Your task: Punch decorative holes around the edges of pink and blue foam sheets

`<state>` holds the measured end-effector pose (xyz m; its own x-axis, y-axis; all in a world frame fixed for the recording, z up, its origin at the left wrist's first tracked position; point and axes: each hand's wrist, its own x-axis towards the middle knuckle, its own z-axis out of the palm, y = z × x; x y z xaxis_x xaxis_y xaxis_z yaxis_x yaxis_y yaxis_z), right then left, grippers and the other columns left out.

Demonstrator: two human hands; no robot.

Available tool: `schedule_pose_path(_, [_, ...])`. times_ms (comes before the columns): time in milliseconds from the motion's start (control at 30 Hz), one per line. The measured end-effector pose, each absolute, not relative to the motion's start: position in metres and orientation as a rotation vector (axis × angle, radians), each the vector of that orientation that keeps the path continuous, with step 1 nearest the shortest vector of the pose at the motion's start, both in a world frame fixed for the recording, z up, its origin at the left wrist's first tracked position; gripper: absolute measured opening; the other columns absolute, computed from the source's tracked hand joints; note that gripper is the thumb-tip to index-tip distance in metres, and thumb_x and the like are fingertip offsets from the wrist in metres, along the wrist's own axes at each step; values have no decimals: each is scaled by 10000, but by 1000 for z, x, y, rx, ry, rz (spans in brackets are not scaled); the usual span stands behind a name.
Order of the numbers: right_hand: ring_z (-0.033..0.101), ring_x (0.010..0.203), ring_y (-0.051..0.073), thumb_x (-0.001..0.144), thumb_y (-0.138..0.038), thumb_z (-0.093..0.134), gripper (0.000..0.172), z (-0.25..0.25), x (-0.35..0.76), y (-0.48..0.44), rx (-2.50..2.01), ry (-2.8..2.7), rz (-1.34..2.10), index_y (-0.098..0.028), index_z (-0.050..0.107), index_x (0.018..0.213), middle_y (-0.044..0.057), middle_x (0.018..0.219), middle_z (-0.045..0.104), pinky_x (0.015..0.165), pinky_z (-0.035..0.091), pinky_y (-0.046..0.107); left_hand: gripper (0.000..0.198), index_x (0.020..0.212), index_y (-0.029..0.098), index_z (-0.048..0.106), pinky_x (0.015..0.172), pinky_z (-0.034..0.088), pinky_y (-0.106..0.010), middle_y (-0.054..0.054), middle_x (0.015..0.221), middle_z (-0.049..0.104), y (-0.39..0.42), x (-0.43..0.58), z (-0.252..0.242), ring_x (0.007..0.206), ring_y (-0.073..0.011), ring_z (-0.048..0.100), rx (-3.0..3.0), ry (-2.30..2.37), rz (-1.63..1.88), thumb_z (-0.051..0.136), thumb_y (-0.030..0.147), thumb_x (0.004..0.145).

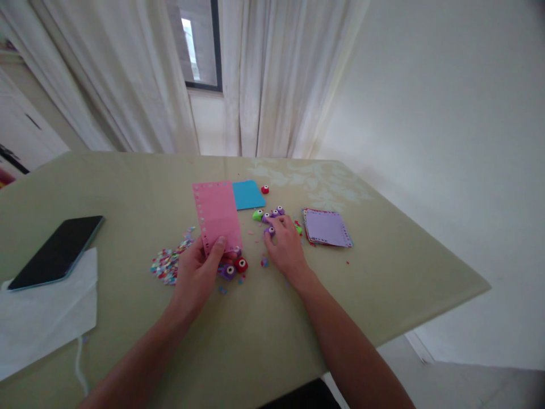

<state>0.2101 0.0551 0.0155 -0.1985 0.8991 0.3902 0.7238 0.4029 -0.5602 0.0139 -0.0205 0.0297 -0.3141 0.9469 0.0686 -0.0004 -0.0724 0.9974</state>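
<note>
My left hand (198, 267) is closed on a pink card (217, 216), thumb on its face. The card is held upright, and small punched holes run along its edges. Just beside those fingers lie a purple craft punch (229, 272) and a red craft punch (241, 264), each with an eye-like round front. My right hand (286, 247) rests at a cluster of small punches, with thumb and forefinger around a purple craft punch (271, 230). More purple punches (275, 213) and a green punch (258, 215) sit at its fingertips; another green one is partly hidden behind the hand.
A blue card (248, 195) lies behind the pink one, near a red punch (265, 189). To the right is a stack of punched cards (327, 227), lilac on top. Confetti (168, 264) is heaped at left. A phone (57, 253) rests partly on white paper (51, 318) with a cable.
</note>
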Motion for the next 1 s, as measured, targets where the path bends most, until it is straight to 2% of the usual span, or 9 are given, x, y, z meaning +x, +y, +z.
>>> schedule_pose_path(100, [647,1073,260,970,-263,757,161,24,205,46,-1139,-2114,545,-182,758,1109,100,1109,698,1015,510,415,443,899,187,712,600,584,-304,-20,709,747,-20,11,27,632,-208,720,1089,1406,1536,773,624,860])
schedule_pose_path(167, [656,1035,231,886,-335,882,297,27,202,39,-947,-2269,757,-198,761,1120,68,1107,696,978,522,375,416,893,191,709,600,579,-301,-13,702,740,-19,10,25,623,-202,711,1096,1407,1555,777,601,863])
schedule_pose_path(233, [661,1051,223,845,-290,924,333,26,201,36,-853,-2383,847,-210,774,1132,62,1139,683,974,521,355,398,881,191,705,600,576,-297,-16,702,743,-17,9,24,616,-196,703,1089,1413,1570,782,582,862])
schedule_pose_path(367, [670,1015,214,908,-130,818,183,22,201,37,-936,-2448,817,-199,780,1073,66,1112,698,935,514,344,403,856,186,703,603,572,-292,-33,707,758,-16,8,24,617,-195,701,1042,1424,1585,795,579,848])
schedule_pose_path(500, [679,911,205,924,-161,807,124,19,200,40,-1099,-2239,865,-181,742,1027,58,1001,744,891,516,360,389,868,190,702,583,559,-287,-25,696,749,-16,9,25,604,-193,692,1056,1416,1575,799,566,841])
schedule_pose_path(633, [681,776,178,927,-368,819,324,19,197,42,-1099,-1677,1193,-202,736,1193,45,955,756,765,549,337,298,884,197,691,575,552,-273,-10,685,738,-18,10,25,594,-183,683,1150,1439,1553,766,485,865])
schedule_pose_path(733, [691,764,173,867,-478,853,442,22,197,43,-1008,-1418,1429,-237,773,1229,29,919,761,766,573,340,259,891,202,686,538,527,-262,1,660,723,-19,12,26,568,-181,675,1234,1448,1508,733,456,880])
schedule_pose_path(867, [723,819,176,667,-444,992,533,26,197,43,-923,-1192,1639,-248,808,1128,27,966,801,866,594,360,244,921,207,685,541,529,-263,12,653,713,-21,15,26,562,-182,679,1322,1416,1439,706,450,905])
schedule_pose_path(1000, [698,751,158,601,-390,1019,547,27,194,43,-950,-1176,1602,-222,777,1061,16,909,794,761,570,315,257,954,212,690,554,539,-276,7,676,725,-22,16,26,582,-196,695,1323,1421,1408,707,463,904])
